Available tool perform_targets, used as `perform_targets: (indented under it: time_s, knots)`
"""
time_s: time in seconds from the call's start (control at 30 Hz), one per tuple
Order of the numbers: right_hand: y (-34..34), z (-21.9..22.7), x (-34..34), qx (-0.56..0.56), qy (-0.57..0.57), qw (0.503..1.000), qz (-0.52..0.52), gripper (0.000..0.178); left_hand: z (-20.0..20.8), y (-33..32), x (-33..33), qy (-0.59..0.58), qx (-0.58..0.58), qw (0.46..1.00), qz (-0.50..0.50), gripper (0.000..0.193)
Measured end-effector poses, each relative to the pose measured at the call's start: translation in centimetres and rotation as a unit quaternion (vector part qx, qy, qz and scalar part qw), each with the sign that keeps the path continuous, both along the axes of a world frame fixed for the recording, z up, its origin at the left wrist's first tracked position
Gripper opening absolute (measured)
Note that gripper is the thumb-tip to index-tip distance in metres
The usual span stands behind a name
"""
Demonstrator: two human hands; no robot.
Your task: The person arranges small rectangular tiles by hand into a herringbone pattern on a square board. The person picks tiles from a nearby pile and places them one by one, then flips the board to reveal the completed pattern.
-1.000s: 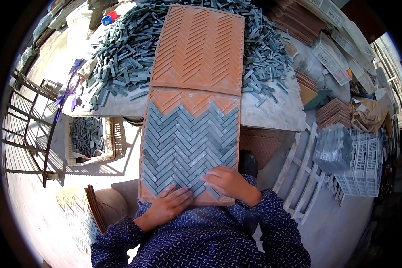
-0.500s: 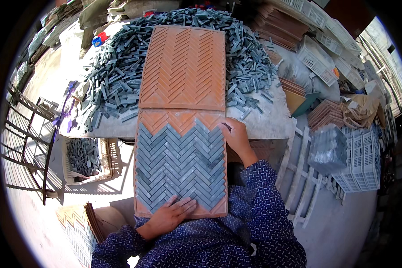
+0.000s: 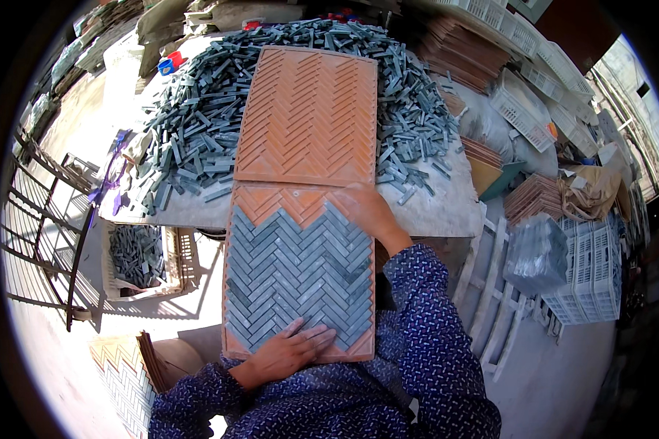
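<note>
A terracotta-coloured mould tray reaches from the table edge toward my body. Slim grey-green stone strips fill most of its herringbone slots; the far band of slots is bare. My left hand lies flat on the near end of the strips, fingers stretched out. At the tray's far right corner is my right hand, over the last strips; its fingers are blurred, and whatever they hold, if anything, cannot be made out. Beyond, a second orange mould tray with unfilled herringbone slots adjoins the first.
A large heap of loose stone strips surrounds the far tray on the pale table. A crate of strips stands below left, beside a metal rack. White crates and stacked trays are at right.
My right hand has moved slightly left and farther away over the tray's far right corner. My left hand stays on the strips. The view has shifted a little.
</note>
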State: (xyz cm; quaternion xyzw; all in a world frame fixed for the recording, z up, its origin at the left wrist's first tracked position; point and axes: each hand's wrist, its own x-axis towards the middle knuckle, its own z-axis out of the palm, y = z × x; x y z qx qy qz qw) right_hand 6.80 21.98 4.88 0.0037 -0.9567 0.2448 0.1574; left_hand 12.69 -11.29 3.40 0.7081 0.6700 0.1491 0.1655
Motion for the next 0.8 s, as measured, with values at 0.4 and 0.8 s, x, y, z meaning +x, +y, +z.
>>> perform_targets:
  time_s: [0.4, 0.8]
  knots:
    - [-1.5, 0.8, 0.0, -0.035, -0.086, 0.995, 0.021, 0.022, -0.5, -0.5, -0.3, -0.010, -0.016, 1.000, 0.012, 0.051]
    - [-0.1, 3.8, 12.0, -0.472, -0.004, 0.860, -0.192, 0.010, 0.2, -1.2, -0.3, 0.002, -0.013, 0.999, 0.040, 0.051]
